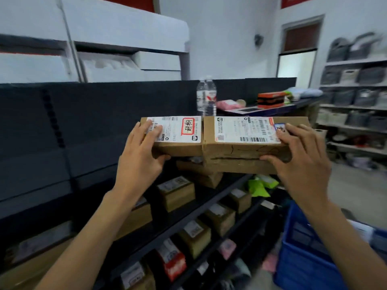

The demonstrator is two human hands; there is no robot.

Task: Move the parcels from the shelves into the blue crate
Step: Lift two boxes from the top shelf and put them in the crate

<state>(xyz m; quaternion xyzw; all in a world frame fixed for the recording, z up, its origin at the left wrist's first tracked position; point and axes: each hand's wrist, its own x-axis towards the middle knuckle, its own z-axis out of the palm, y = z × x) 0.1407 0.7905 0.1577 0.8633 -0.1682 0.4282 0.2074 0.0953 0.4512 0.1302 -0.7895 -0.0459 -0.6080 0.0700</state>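
left hand (139,158), right hand (303,162), gripping barcode-labelled parcels (236,150)

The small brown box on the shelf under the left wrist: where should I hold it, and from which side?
Grip the small brown box by its two side faces, coming from the open front of the shelf: it stands upright with gaps on both sides.

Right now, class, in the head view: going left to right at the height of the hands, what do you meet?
left hand → parcel with the red-framed sticker → parcel with the blue-edged sticker → right hand
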